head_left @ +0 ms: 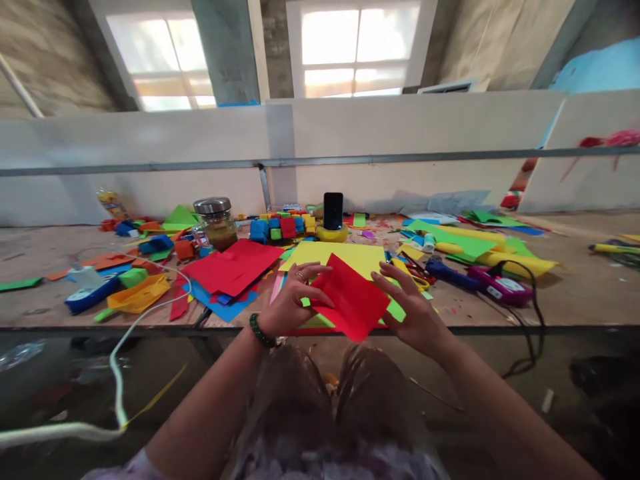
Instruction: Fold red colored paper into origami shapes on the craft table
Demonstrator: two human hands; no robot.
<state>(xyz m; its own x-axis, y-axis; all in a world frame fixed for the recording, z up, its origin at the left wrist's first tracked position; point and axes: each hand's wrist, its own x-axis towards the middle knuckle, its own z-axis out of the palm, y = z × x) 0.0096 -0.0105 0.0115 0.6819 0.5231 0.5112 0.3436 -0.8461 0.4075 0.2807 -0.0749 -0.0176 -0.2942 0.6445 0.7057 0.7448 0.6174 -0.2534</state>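
Note:
A thin red craft sheet (353, 300) is held up at a tilt above the table's front edge. My left hand (293, 300), with a dark green bracelet at the wrist, has its fingers closed on the sheet's left side. At the sheet's right corner is my right hand (413, 310), fingers apart and curved beside the edge; whether they touch it is hard to make out. Behind and under the red sheet lies a yellow sheet (345, 253), with bright green pieces partly hidden below. More red sheets (235, 263) are piled to the left on a blue one.
Small coloured blocks (283, 227) and an upright phone (333, 210) stand at the back. A lidded glass jar (216, 227) holds brown liquid. On the right is a purple device (500, 287) with a black cable; a white cord (120, 373) hangs over the left edge.

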